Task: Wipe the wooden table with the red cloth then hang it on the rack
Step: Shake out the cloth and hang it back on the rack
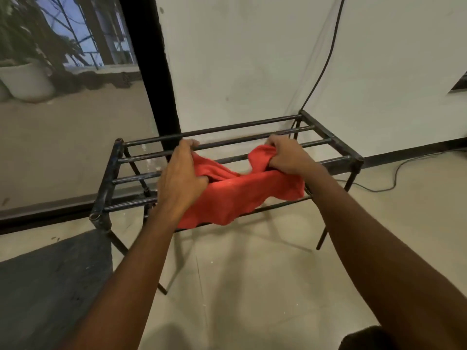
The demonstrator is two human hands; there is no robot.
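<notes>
A low black metal rack (336, 141) with several horizontal bars stands against the white wall. The red cloth (240, 195) is draped over its front bars and sags between my hands. My left hand (182, 173) grips the cloth's left end over the rack. My right hand (288, 155) holds the bunched right end slightly farther back. The cloth's front edge hangs below the front bar. No wooden table is in view.
A black cable (326, 61) runs down the wall behind the rack and trails over the floor at the right. A black pillar (151, 72) stands behind the rack's left side, beside a glass pane. A dark mat (50, 286) lies on the floor at lower left.
</notes>
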